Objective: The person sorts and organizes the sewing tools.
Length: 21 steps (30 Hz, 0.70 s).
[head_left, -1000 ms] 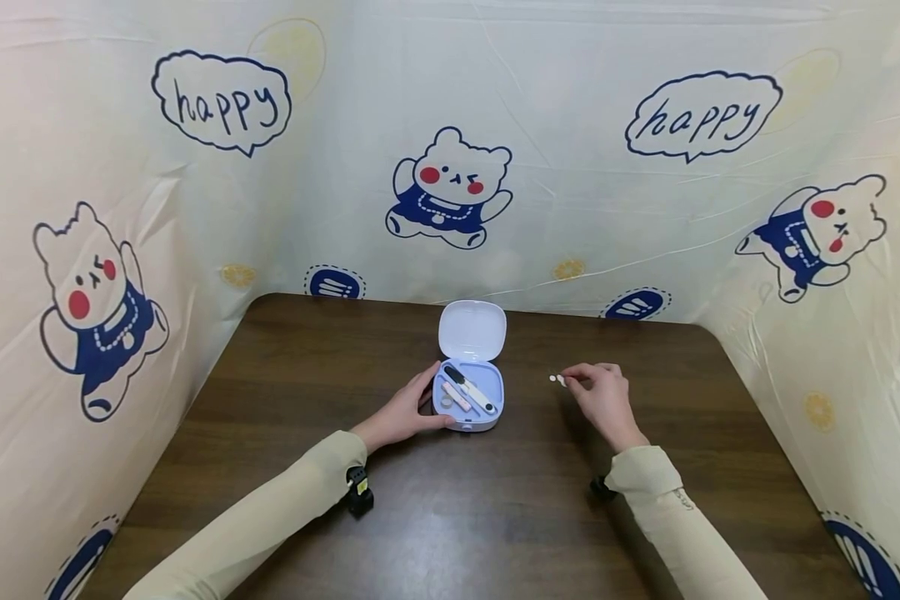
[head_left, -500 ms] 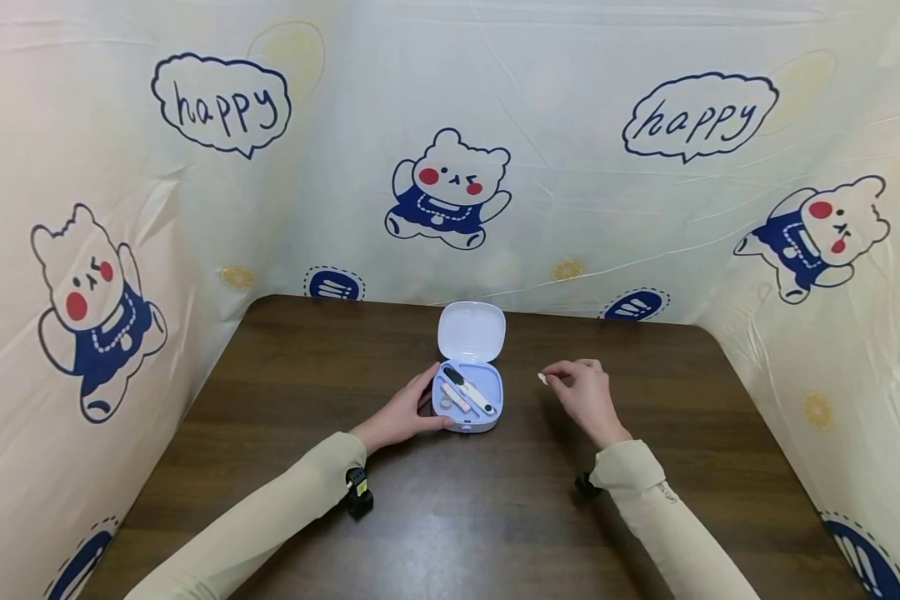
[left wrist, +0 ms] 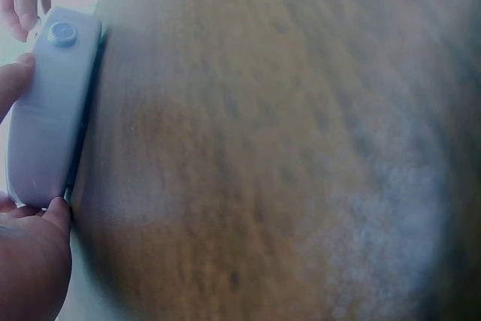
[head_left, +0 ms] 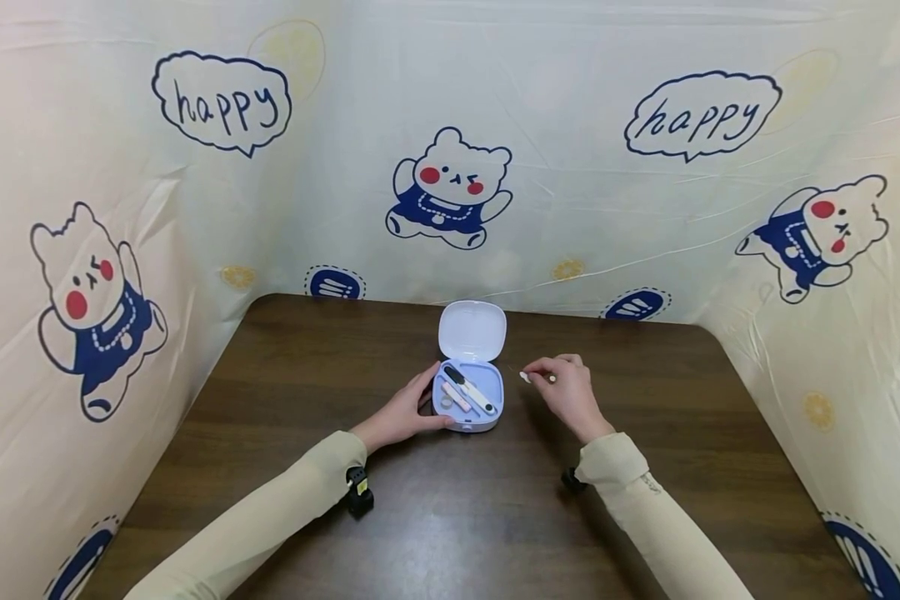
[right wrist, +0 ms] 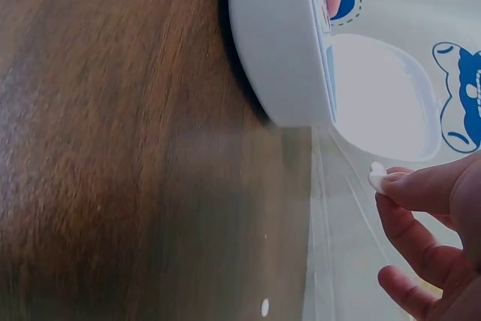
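Observation:
A pale blue plastic case [head_left: 468, 425] stands on the table with its white lid [head_left: 472, 330] raised at the back. My left hand [head_left: 401, 414] grips the case by its left side, thumb at the front. Inside lie a white tool with a black end [head_left: 471, 390], a pinkish-white stick [head_left: 455, 397] and a small ring-like item [head_left: 446, 402]. My right hand [head_left: 570, 396], just right of the case, pinches a small white piece [right wrist: 377, 177] between thumb and finger. Its exact kind cannot be told. A small white disc [right wrist: 264, 307] lies on the table below that hand.
The dark wooden table [head_left: 450, 517] has rounded far corners. A pale printed cloth [head_left: 570, 217] with bears and lettering hangs behind it and along both sides. A round push button [left wrist: 62, 33] sits on the front of the case.
My right hand has moved left toward the case, carrying the small white piece. One white disc has stayed behind on the table. My left hand and the case have kept their place.

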{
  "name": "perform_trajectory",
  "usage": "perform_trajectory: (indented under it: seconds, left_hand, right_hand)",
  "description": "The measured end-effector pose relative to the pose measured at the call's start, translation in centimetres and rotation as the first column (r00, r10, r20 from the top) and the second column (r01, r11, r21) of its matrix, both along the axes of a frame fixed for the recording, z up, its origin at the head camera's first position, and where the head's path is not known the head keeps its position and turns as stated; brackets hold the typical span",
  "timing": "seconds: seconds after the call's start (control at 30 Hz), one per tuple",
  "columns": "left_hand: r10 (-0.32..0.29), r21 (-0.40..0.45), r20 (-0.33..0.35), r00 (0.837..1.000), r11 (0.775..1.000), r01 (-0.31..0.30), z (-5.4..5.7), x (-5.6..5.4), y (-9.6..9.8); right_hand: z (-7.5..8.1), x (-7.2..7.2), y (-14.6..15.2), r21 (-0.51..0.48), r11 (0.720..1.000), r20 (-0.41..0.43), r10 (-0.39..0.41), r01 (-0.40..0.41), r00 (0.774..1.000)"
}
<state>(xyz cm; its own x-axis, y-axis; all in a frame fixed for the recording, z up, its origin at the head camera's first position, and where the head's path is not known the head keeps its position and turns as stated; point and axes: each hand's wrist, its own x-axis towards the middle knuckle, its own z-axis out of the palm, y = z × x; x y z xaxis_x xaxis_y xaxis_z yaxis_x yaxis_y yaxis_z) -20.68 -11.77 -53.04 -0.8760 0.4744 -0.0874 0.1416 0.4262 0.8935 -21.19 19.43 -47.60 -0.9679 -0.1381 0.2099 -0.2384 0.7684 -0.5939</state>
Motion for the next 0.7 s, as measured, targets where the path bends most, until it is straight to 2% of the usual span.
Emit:
perform_trajectory:
  seconds: [0.33,0.7]
  left_hand:
    - [-0.003,0.004,-0.001,1.000,1.000,0.003,0.1,-0.1,-0.1]
    - [-0.001,0.002,0.004,1.000,1.000,0.001,0.2,0.0,0.0]
  right_hand:
    - [0.0,-0.6,-1.6,0.021,0.999,0.003,0.038,-0.038,0.999]
    - [-0.7,-1.4,-3.7,0.051,0.995,0.000,0.083,-0.083,0.997]
